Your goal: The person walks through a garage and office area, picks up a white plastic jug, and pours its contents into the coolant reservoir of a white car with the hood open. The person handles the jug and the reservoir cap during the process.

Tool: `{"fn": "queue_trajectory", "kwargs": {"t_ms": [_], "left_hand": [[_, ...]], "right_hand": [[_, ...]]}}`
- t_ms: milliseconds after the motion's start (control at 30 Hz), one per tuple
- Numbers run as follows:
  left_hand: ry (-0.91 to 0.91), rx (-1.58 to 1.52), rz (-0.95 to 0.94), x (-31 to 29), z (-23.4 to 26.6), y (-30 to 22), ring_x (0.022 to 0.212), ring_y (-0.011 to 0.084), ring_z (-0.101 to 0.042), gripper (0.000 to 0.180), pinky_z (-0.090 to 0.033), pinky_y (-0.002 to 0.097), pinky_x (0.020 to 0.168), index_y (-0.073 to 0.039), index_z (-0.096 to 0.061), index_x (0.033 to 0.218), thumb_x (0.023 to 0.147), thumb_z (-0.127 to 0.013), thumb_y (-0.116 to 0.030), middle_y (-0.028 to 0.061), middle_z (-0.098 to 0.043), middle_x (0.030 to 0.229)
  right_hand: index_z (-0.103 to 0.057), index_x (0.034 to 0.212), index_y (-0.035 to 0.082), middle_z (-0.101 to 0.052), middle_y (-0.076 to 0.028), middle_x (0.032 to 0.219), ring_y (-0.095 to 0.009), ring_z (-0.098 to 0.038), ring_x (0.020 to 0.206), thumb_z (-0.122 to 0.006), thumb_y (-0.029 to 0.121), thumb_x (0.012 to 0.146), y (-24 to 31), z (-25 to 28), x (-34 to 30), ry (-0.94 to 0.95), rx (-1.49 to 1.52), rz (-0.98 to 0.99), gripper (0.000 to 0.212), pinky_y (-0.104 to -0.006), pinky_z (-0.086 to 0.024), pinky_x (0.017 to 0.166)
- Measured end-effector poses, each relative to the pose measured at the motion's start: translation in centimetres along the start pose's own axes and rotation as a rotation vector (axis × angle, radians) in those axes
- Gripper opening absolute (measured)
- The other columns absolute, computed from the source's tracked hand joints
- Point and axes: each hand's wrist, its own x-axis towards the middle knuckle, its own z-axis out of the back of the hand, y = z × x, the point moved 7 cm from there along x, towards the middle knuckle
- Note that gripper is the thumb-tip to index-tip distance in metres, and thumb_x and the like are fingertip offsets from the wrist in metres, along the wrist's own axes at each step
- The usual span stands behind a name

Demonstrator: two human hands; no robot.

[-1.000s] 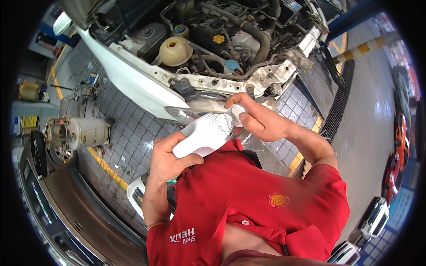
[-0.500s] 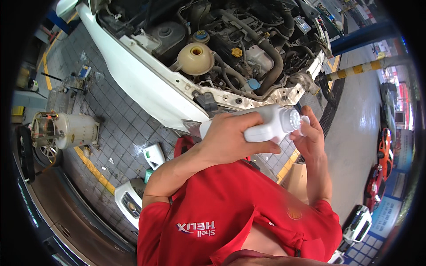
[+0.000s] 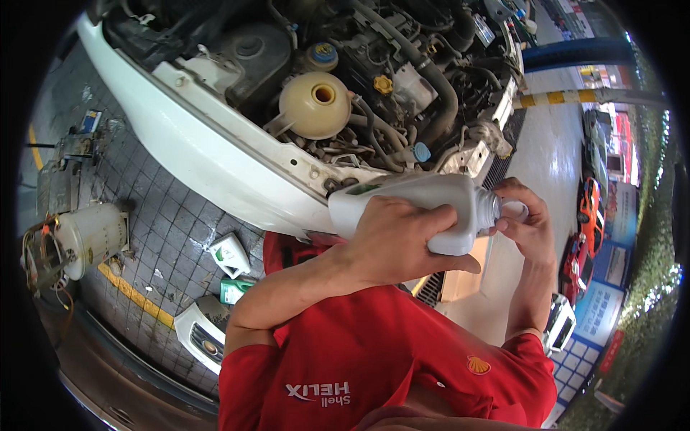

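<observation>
In my left hand (image 3: 392, 241) is a pale plastic bottle (image 3: 435, 192), tipped on its side with its neck toward the right. The fingers wrap round its body. My right hand (image 3: 530, 223) is at the neck, thumb and fingertips pinching a small pale round cap (image 3: 514, 210) just beside the threaded mouth. Whether the mouth is sealed cannot be made out. Beyond the bottle, in the engine bay, sits a cream coolant tank (image 3: 305, 115) with its round filler open. A blue cap (image 3: 422, 152) lies to the tank's right.
A white car fender (image 3: 194, 161) runs along the left of the engine bay. White jug (image 3: 230, 255) and green container (image 3: 233, 290) are on the tiled floor, near a detached grille (image 3: 198, 334). A cylindrical tank (image 3: 90, 237) stands farther left; a cardboard box (image 3: 463, 276) is behind my arms.
The view has shifted, with the engine bay showing lower and more to the left. My right hand has drawn the cap slightly farther from the bottle's neck, whose threads now show.
</observation>
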Motion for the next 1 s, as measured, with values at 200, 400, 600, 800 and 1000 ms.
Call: {"fn": "queue_trajectory", "kwargs": {"t_ms": [200, 400, 600, 800, 1000], "left_hand": [[0.042, 0.002, -0.054, 0.4, 0.1, 1.5, 0.049, 0.0242, -0.06, 0.057, -0.047, 0.0329, 0.049, -0.008, -0.06, 0.074, 0.067, -0.083, -0.06, 0.0044, -0.06, 0.059], [0.042, -0.023, -0.084, -0.1, -1.1, 2.5, 0.043, 0.0195, -0.05, 0.057, -0.04, 0.0298, 0.046, -0.01, -0.058, 0.073, 0.066, -0.083, -0.061, 0.0002, -0.059, 0.058], [0.096, -0.069, -0.08, -0.9, -1.9, 2.7, 0.043, 0.0146, -0.046, 0.057, -0.037, 0.0273, 0.045, -0.009, -0.059, 0.074, 0.063, -0.086, -0.059, -0.0009, -0.059, 0.061], [0.17, -0.055, -0.128, -1.5, -2.2, 2.5, 0.048, 0.0105, -0.054, 0.053, -0.033, 0.0245, 0.043, -0.008, -0.06, 0.074, 0.072, -0.082, -0.055, 0.0, -0.059, 0.066], [0.193, -0.072, -0.162, -0.7, -2.4, 3.1, 0.048, 0.0081, -0.05, 0.047, -0.032, 0.0216, 0.046, -0.01, -0.055, 0.073, 0.08, -0.078, -0.05, -0.0027, -0.055, 0.064]], "right_hand": [[-0.063, 0.108, -0.001, -0.06, -0.005, 0.107, -0.012, -0.064, 0.086, -0.076, -0.002, 0.08, 0.3, -1.0, 0.1, -0.093, -0.05, -0.209, 0.031, -0.0242, -0.056, 0.07], [-0.063, 0.106, 0.0, -0.06, -0.005, 0.106, -0.012, -0.06, 0.092, -0.078, -0.002, 0.077, -0.6, -1.0, -0.6, -0.101, -0.119, -0.223, 0.032, -0.0245, -0.048, 0.079], [-0.064, 0.099, 0.001, -0.057, -0.006, 0.1, -0.018, -0.053, 0.095, -0.08, 0.001, 0.072, -2.0, -1.1, -1.0, -0.079, -0.192, -0.189, 0.031, -0.0292, -0.04, 0.083], [-0.064, 0.095, 0.001, -0.052, -0.006, 0.096, -0.019, -0.05, 0.095, -0.082, 0.002, 0.069, -3.0, -1.8, -2.0, -0.199, 0.086, -0.304, 0.031, -0.0299, -0.039, 0.085], [-0.063, 0.089, 0.001, -0.05, -0.005, 0.095, -0.015, -0.049, 0.092, -0.077, -0.001, 0.071, -3.3, -1.9, -2.7, -0.349, 0.143, -0.457, 0.023, -0.0277, -0.04, 0.084]]}}
